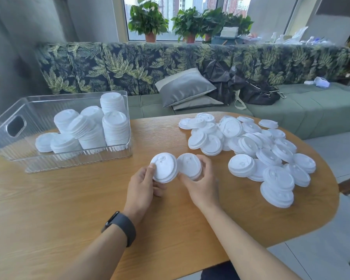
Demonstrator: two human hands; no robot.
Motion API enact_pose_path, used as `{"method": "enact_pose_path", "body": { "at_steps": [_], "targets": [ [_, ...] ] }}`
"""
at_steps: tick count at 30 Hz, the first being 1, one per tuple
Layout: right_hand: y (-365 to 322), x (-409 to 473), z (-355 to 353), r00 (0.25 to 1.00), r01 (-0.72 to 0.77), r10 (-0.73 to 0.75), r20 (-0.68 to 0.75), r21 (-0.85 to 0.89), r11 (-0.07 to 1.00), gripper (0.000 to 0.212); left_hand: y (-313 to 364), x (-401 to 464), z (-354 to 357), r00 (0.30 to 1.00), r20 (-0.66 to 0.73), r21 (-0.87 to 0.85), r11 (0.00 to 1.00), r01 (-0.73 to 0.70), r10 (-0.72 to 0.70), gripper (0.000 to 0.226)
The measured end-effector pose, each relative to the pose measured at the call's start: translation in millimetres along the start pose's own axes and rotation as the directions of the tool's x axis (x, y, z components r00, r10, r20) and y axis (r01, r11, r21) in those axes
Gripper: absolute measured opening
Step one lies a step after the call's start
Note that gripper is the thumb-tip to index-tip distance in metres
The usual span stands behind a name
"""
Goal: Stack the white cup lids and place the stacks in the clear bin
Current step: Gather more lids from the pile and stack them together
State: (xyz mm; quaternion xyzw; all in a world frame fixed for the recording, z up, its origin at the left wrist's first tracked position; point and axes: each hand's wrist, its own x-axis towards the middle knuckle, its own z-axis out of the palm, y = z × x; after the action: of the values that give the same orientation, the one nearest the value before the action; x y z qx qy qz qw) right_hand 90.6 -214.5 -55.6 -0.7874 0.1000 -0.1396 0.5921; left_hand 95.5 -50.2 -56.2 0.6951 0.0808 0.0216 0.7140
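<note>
My left hand [142, 186] grips a short stack of white lids [164, 167] just above the middle of the table. My right hand [202, 183] grips another white lid or small stack [189, 165] right beside it, the two almost touching. A loose pile of white lids [251, 146] is spread over the right half of the table. The clear bin [16, 110] stands at the far left and holds several stacks of lids [115, 128], some upright, some leaning.
The wooden table [89, 209] has a rounded right end, with its edge close behind the pile. A green bench with grey cushions [185, 87] and a black bag [257, 91] runs behind the table. Potted plants stand on the windowsill.
</note>
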Motion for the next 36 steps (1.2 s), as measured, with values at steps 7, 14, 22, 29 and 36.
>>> {"method": "enact_pose_path", "body": {
  "at_steps": [7,14,22,29,36],
  "targets": [
    [-18.8,-14.2,26.4,0.946,-0.229,0.137,0.293,0.308,0.923,0.067,-3.9,-2.6,-37.2,0.997,-0.067,0.042,0.999,-0.027,0.03,0.043],
    [-23.1,-20.2,36.2,0.906,-0.293,0.137,0.401,0.359,0.886,0.058,-8.5,-8.6,-40.0,0.993,-0.098,0.061,0.996,-0.061,0.067,0.047],
    [-23.5,-20.3,32.3,0.876,-0.293,0.109,0.47,0.338,0.894,0.044,-8.2,-8.4,-36.9,0.987,-0.123,0.103,0.991,-0.089,0.101,0.044],
    [-23.0,-19.7,29.9,0.841,-0.237,0.085,0.534,0.223,0.945,0.023,-8.2,-10.5,-36.4,0.989,-0.088,0.11,0.988,-0.111,0.121,0.043],
    [-22.8,-18.7,26.7,0.817,-0.208,0.076,0.572,0.169,0.963,0.029,-7.5,-10.9,-37.0,0.994,-0.034,0.053,0.994,-0.099,0.101,0.041]
  ]
}}
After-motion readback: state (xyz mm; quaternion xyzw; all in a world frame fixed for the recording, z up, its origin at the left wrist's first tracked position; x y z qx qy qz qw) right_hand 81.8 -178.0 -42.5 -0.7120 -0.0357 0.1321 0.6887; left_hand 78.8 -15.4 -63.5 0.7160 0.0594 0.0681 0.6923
